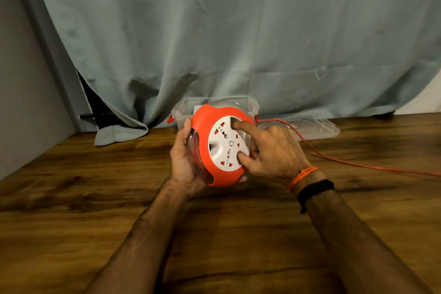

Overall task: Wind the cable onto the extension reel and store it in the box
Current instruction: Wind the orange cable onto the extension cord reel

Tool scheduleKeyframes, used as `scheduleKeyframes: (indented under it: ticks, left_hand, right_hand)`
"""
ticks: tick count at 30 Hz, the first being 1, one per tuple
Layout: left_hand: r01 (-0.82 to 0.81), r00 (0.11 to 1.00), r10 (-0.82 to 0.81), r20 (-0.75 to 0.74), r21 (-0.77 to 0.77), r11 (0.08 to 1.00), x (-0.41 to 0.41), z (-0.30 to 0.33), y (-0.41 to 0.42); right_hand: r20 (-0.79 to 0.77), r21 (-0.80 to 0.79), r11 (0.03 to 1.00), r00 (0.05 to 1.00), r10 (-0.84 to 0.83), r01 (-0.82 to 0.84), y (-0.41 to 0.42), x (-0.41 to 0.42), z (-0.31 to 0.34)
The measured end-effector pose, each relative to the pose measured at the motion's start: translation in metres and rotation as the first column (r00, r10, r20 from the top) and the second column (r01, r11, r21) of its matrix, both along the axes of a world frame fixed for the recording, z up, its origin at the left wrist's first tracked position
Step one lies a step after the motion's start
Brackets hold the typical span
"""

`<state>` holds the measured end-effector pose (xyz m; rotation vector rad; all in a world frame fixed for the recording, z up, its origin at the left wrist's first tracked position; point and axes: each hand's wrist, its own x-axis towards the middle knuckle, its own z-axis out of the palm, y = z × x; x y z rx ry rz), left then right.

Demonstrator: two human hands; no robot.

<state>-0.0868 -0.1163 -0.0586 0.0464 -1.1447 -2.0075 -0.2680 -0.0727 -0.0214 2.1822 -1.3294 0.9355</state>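
Observation:
An orange extension reel [205, 136] with a white socket face is held tilted above the wooden table [95, 198]. My left hand [185, 162] grips its clear left side from below. On the white face, my right hand [272, 150] has its index finger in an upper recess and its thumb in a lower one. The orange cable [346, 160] leaves the reel's right side and trails across the table off the right edge. A clear plastic box [183, 110] stands behind the reel, mostly hidden by it.
The box's clear lid [317, 127] lies flat on the table to the right of the box, under the cable. A grey-green curtain [214, 31] hangs close behind, and a grey wall [19, 79] stands on the left.

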Motion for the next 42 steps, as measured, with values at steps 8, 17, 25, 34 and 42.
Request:
scheduleKeyframes:
  ticks: [8, 17, 25, 34, 42]
  left_hand:
    - [-0.337, 0.940, 0.336, -0.064, -0.020, 0.941, -0.010, 0.005, 0.006]
    - [-0.550, 0.835, 0.549, -0.028, 0.004, 0.835, -0.012, 0.009, 0.006]
    - [-0.471, 0.881, 0.472, -0.040, 0.025, 0.882, -0.008, 0.009, 0.010]
    - [-0.402, 0.915, 0.404, -0.022, 0.047, 0.914, -0.009, 0.008, 0.010]
    - [-0.369, 0.929, 0.369, -0.007, 0.019, 0.929, -0.009, 0.008, 0.008]
  right_hand:
    - [0.157, -0.039, 0.971, 0.961, -0.226, 0.235, 0.001, 0.011, -0.007]
    - [0.646, 0.340, 0.940, 0.718, -0.261, 0.036, 0.007, 0.047, -0.014]
    - [0.386, 0.161, 0.986, 0.916, -0.106, 0.046, 0.008, 0.024, 0.005]
    - [0.058, 0.126, 0.992, 0.998, -0.039, 0.032, 0.003, 0.006, 0.003]
    - [0.026, -0.021, 0.997, 0.997, -0.068, 0.068, -0.006, 0.005, -0.009]
